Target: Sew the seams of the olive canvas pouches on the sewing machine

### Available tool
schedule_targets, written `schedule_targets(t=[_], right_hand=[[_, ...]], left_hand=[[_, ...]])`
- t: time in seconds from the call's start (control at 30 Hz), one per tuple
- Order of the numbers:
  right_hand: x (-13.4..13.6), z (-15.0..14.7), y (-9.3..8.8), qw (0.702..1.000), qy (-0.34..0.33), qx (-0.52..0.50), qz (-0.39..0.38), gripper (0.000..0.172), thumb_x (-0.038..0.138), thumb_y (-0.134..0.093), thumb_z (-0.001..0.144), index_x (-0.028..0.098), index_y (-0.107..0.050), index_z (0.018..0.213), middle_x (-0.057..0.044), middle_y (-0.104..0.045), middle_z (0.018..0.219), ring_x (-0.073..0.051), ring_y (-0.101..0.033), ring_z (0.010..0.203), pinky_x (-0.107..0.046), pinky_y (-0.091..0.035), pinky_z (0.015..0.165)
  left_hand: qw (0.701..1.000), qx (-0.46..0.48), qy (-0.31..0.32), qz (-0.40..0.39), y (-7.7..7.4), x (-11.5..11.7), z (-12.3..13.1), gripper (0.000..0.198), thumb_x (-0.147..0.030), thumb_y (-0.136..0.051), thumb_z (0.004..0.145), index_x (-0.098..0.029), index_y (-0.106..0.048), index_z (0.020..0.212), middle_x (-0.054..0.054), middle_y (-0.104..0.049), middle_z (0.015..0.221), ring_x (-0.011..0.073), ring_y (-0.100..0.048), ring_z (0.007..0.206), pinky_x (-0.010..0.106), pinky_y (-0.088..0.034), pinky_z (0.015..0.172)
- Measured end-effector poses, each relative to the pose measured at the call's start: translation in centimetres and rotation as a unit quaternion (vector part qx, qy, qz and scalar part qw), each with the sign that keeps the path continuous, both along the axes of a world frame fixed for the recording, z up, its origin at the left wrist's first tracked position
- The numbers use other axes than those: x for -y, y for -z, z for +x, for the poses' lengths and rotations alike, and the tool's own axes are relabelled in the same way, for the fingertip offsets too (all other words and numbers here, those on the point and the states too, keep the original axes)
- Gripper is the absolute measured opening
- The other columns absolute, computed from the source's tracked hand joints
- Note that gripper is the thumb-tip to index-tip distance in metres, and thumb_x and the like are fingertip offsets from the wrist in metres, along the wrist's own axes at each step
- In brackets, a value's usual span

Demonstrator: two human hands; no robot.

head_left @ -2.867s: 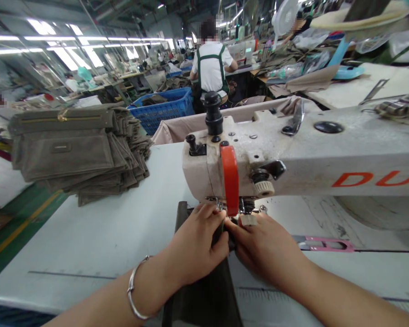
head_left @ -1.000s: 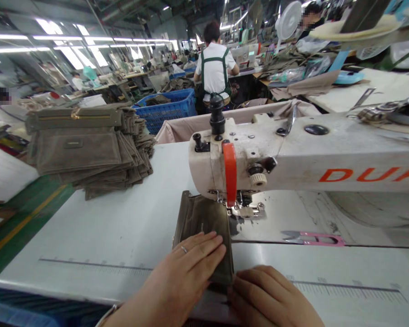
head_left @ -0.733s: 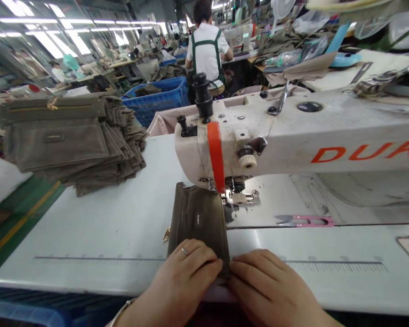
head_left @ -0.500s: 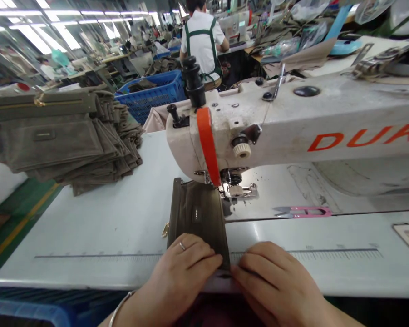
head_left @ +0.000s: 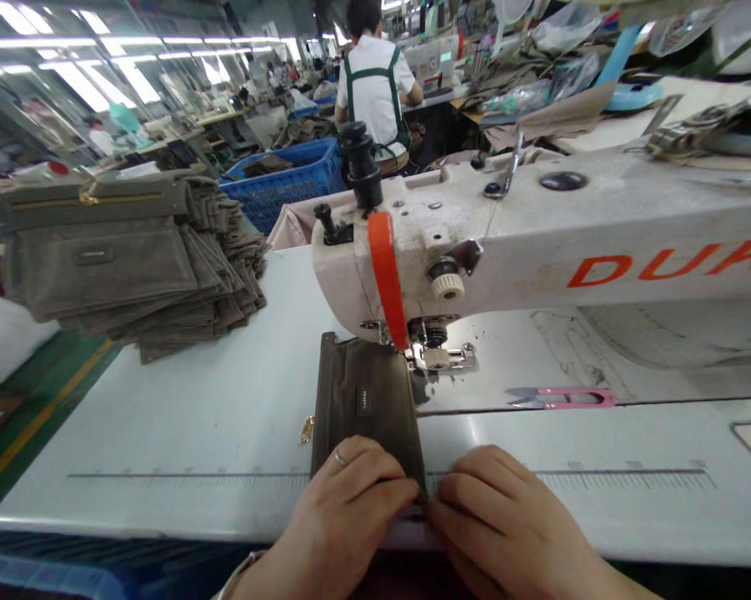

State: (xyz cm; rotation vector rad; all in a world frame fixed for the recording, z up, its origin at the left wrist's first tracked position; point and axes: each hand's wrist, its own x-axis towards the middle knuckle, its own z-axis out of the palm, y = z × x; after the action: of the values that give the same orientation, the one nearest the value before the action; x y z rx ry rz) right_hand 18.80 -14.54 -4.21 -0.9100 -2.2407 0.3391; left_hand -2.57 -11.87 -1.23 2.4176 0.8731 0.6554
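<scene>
Both the left hand and right hand press flat, grasping nothing, on the near edge of a rectangular olive suede pouch under the scuffed cream sewing machine, pink snips lying right.

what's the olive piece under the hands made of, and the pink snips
Olive piece: likely suede or brushed fabric, matte with a soft nap. Snips: glossy pink plastic handle, bare grey metal blades, by the look.

My pale counter stands over a green floor with a yellow line. Strip lights glow overhead; a blue crate sits behind.
</scene>
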Motion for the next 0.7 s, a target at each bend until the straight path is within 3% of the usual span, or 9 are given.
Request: schedule_targets(t=[0.1, 0.27, 0.37, 0.57, 0.7], right_hand=[[-0.1, -0.1, 0.0, 1.000, 0.007, -0.004, 0.004, 0.017, 0.013, -0.048, 0.092, 0.016, -0.064, 0.087, -0.003, -0.060, 0.074, -0.017, -0.051, 0.072, -0.032, -0.043, 0.065], [-0.3, -0.3, -0.1, 1.000, 0.013, -0.018, 0.020, 0.020, 0.012, -0.046, 0.092, 0.016, -0.065, 0.085, -0.002, -0.060, 0.071, -0.017, -0.051, 0.069, -0.031, -0.043, 0.063], [-0.4, -0.4, 0.0, 0.999, 0.015, -0.020, 0.032, 0.023, 0.012, -0.045, 0.093, 0.017, -0.065, 0.084, -0.002, -0.061, 0.069, -0.016, -0.052, 0.067, -0.031, -0.044, 0.062], [-0.8, -0.5, 1.0, 0.993, 0.051, -0.035, 0.100, 0.028, 0.018, -0.043, 0.099, 0.019, -0.067, 0.085, -0.001, -0.072, 0.094, -0.014, -0.061, 0.084, -0.029, -0.048, 0.075], [-1.2, -0.4, 1.5, 0.993, 0.042, -0.013, 0.105, 0.035, 0.023, -0.034, 0.103, 0.020, -0.068, 0.094, 0.001, -0.073, 0.097, -0.012, -0.063, 0.085, -0.027, -0.047, 0.079]], left_hand=[[0.998, 0.042, -0.019, 0.036, 0.1, 0.1, -0.1, 0.021, -0.003, -0.051, 0.092, -0.015, -0.063, 0.104, 0.004, -0.061, 0.090, 0.0151, -0.052, 0.084, 0.027, -0.046, 0.078], [0.998, -0.055, 0.019, 0.020, 0.8, 0.0, -0.3, 0.020, -0.013, -0.046, 0.096, -0.017, -0.063, 0.104, 0.006, -0.061, 0.091, 0.0175, -0.052, 0.085, 0.031, -0.048, 0.079], [0.998, -0.065, 0.023, 0.011, 0.5, -0.2, -0.2, 0.023, -0.015, -0.041, 0.098, -0.017, -0.064, 0.102, 0.006, -0.060, 0.091, 0.0185, -0.053, 0.086, 0.032, -0.048, 0.080], [0.995, -0.036, 0.037, 0.082, 0.6, -0.8, -0.1, 0.018, -0.018, -0.046, 0.097, -0.018, -0.064, 0.096, 0.004, -0.065, 0.086, 0.0169, -0.057, 0.083, 0.029, -0.049, 0.077], [0.993, -0.033, 0.055, 0.101, 1.1, -1.4, -0.3, 0.024, -0.016, -0.040, 0.099, -0.016, -0.063, 0.092, 0.002, -0.065, 0.080, 0.0143, -0.058, 0.074, 0.028, -0.048, 0.071]])
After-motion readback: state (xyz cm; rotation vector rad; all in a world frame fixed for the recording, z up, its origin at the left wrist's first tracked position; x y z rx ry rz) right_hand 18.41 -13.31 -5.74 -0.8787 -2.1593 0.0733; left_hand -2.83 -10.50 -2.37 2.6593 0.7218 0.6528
